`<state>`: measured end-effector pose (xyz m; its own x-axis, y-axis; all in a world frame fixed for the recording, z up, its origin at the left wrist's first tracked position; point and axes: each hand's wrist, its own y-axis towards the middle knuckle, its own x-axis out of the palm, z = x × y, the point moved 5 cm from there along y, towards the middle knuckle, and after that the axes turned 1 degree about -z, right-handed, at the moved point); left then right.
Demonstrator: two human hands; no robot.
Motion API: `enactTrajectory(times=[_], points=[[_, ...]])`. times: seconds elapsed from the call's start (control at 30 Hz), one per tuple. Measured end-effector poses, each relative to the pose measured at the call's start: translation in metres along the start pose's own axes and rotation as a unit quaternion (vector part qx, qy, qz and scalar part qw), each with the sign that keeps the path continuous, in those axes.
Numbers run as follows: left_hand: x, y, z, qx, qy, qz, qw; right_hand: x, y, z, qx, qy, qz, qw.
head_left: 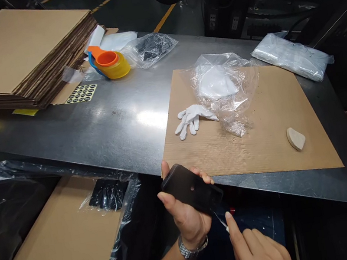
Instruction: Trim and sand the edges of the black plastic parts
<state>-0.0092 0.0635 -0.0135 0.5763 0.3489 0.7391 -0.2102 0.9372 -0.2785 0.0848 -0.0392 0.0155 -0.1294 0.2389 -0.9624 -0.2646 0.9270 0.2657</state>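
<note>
My left hand point(189, 219), with a metal watch on its wrist, grips a dark plastic case point(191, 188) about the shape of a phone. The case is tilted and has a small round hole near its middle. From the lower right, my right hand point(255, 244) is closed around a small trimming knife point(223, 223). Its index finger lies along the pale handle, which is mostly hidden. The thin blade points at the lower right end of the case; whether it touches cannot be told.
On the metal table point(126, 124) lies a cardboard sheet point(270, 119) with a white glove point(194, 118), a clear plastic bag point(228, 81) and a beige block point(296, 139). A tape dispenser point(108, 63) stands by stacked cardboard point(22, 48). A lined box point(56, 241) sits lower left.
</note>
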Motion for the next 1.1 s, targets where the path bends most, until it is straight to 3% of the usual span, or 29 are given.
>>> enactTrajectory(times=[0.23,0.5,0.67,0.87,1.1], points=[[0.0,-0.001,0.003,0.041,0.006,-0.017,0.999,0.0,0.0,-0.001,0.021,0.018,0.021,0.999],[-0.001,-0.007,0.008,0.101,0.027,-0.006,0.995,0.004,-0.001,-0.003,0.009,0.016,0.003,1.0],[-0.007,-0.003,0.003,0.035,0.034,0.052,0.997,0.0,0.001,0.005,-0.005,-0.027,-0.008,1.0],[-0.009,0.001,-0.002,-0.042,0.023,0.077,0.996,0.003,0.0,0.017,-0.008,0.067,-0.003,0.998],[-0.009,0.002,-0.003,-0.028,0.025,0.084,0.996,0.004,-0.001,0.009,-0.02,0.058,0.022,0.998]])
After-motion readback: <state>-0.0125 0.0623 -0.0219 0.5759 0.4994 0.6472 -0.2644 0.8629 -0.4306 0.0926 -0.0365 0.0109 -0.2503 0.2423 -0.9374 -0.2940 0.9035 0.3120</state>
